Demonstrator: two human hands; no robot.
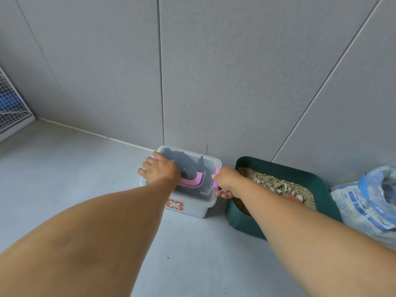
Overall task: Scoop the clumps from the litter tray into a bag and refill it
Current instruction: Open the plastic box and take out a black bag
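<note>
Flanking the box (194, 209), left hand (160, 170) and right hand (225, 180) curl fingers (224, 194) round its pink latches (215, 183).

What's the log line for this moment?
storage box: lid on | left hand: on lid | right hand: grips pink latch | litter tray: clumps unscooped

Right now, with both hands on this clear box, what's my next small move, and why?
Probably unclip both sides and lift the lid: your left hand rests on its left edge, your right hand pinches the pink right latch, and clumps sit unscooped in the litter tray.
</note>
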